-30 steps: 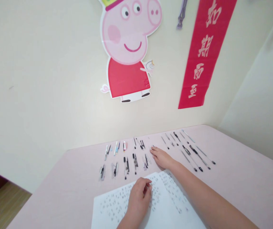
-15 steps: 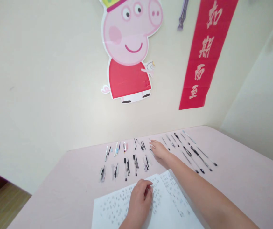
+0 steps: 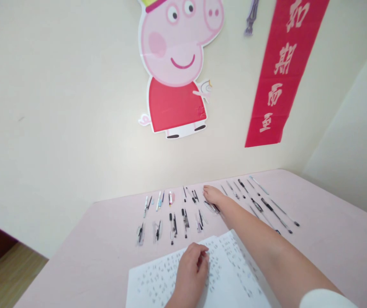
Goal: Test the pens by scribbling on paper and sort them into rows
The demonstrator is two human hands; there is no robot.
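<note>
- Right hand (image 3: 212, 194): centre right of frame, near the table's far edge; fingers bunched and pointing left, partly bent. Grip not readable; can't tell if anything is held.
- Pen parts (image 3: 211, 207) just below it, dark and clear, partly hidden by the hand and wrist.
- Left hand (image 3: 192, 269): bottom centre, over the written-on papers (image 3: 158, 282), fingers loosely curled, thumb side toward the right. No object made out in it; inside of the palm hidden.
- Dismantled pens (image 3: 172, 229): small clusters in two rows, centre of frame, left of the right hand.
- Long thin pens and refills (image 3: 276, 214): slanted, right of centre; right forearm covers some ends.
- Pink table (image 3: 84, 256) under everything.
- Wall behind: pig cutout (image 3: 177, 102) top centre, red banner (image 3: 276, 94) upper right.
- White sleeve (image 3: 326, 299), bottom right.
</note>
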